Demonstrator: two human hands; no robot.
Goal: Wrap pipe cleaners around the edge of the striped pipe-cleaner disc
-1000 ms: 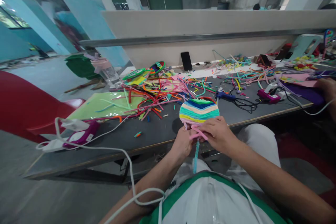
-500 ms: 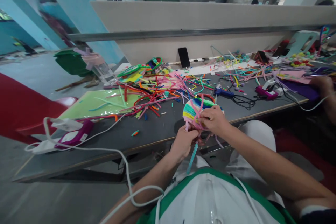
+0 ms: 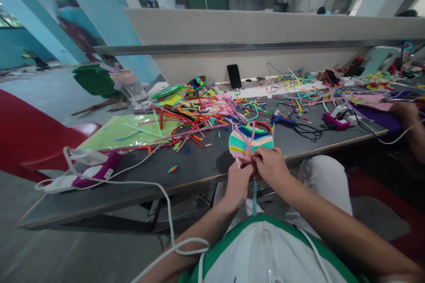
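Note:
A round striped piece made of coloured pipe cleaners [image 3: 260, 138], with pink stems crossing its face, is held at the table's front edge. My left hand [image 3: 238, 181] pinches its lower left edge, thumb and fingers closed. At the lower right of the same piece, my right hand [image 3: 271, 166] is closed, its fingertips close to the left thumb. Exactly which stems lie between the fingertips is hidden. A teal fuzzy strand [image 3: 255, 196] hangs down below both hands.
Loose pipe cleaners [image 3: 186, 119] lie heaped behind the piece. A blue glue gun [image 3: 283, 120] with a black cable rests to the right. Phone [image 3: 234, 76], water bottle [image 3: 131, 90] and purple power strip [image 3: 96, 170] stand around. A white cable [image 3: 168, 208] crosses my left arm. Another person's hand [image 3: 407, 112] is far right.
My right hand has moved down from the face of the striped piece to its lower edge, beside my left hand. More of the stripes show, and the teal strand hangs straighter.

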